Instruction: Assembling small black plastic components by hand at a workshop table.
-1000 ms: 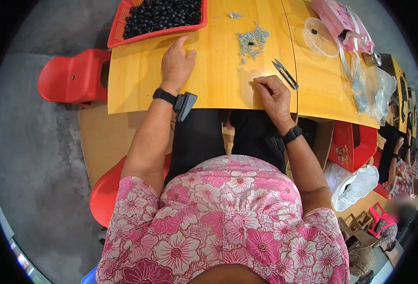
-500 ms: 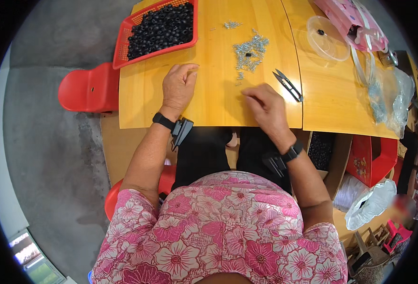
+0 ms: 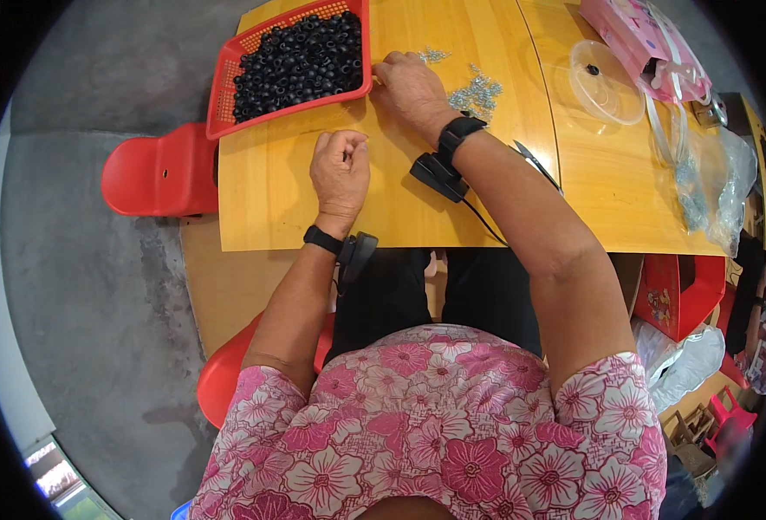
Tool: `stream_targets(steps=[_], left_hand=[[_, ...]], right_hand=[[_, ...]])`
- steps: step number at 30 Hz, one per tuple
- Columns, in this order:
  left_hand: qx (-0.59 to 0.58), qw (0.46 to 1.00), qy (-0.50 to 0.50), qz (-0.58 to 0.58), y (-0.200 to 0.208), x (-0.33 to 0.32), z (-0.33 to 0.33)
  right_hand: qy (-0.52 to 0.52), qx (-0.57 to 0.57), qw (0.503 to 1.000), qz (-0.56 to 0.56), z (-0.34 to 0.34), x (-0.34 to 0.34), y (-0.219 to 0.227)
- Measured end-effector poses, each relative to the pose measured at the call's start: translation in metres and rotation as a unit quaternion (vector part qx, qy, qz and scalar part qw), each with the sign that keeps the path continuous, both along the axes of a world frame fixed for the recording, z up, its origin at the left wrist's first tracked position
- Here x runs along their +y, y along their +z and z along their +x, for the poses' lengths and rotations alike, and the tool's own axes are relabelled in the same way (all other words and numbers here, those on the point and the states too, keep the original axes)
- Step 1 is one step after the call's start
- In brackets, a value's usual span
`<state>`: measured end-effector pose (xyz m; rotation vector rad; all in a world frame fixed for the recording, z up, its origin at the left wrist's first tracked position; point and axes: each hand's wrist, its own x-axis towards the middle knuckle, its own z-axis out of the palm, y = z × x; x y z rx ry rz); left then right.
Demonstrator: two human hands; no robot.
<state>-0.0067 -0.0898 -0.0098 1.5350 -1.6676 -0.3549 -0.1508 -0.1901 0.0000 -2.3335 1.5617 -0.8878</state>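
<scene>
My left hand (image 3: pixel 341 169) rests near the table's front edge with its fingers curled into a closed grip. A small dark spot shows between thumb and fingers, too small to name. Stretched forward and across to the left, my right hand (image 3: pixel 409 91) is at the right wall of a red plastic basket (image 3: pixel 296 111). Its fingers are bent in, and whatever they hold is hidden. Small black rounded parts with holes (image 3: pixel 301 61) fill the basket. A pile of tiny silvery metal pieces (image 3: pixel 478 91) lies right of my right wrist, with a smaller cluster (image 3: pixel 435 55) behind it.
Thread snips (image 3: pixel 535 163) lie partly behind my right forearm. Farther right are a clear round lid or shallow dish (image 3: pixel 613 100) with a black part, a pink bag (image 3: pixel 630 39) and clear plastic bags (image 3: pixel 730 186). A red chair (image 3: pixel 158 173) stands left of the table.
My right hand has moved left and forward from beside the snips to the basket's wall, its arm now crossing the table. My left hand stays near its place, fingers more curled.
</scene>
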Motion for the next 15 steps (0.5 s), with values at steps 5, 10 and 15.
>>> stream_targets(steps=[5, 10, 15], left_hand=[[0.036, 0.999, -0.016, 0.015, -0.001, 0.002, 0.003], [-0.001, 0.997, -0.066, -0.040, 0.001, 0.002, 0.011], [0.101, 0.993, -0.063, -0.026, -0.015, 0.001, 0.024]], right_hand=[[-0.042, 0.027, 0.999, 0.022, 0.016, -0.011, -0.011], [-0.036, 0.024, 0.999, 0.011, 0.012, -0.004, -0.009], [0.021, 0.118, 0.990, -0.074, 0.009, -0.003, -0.024]])
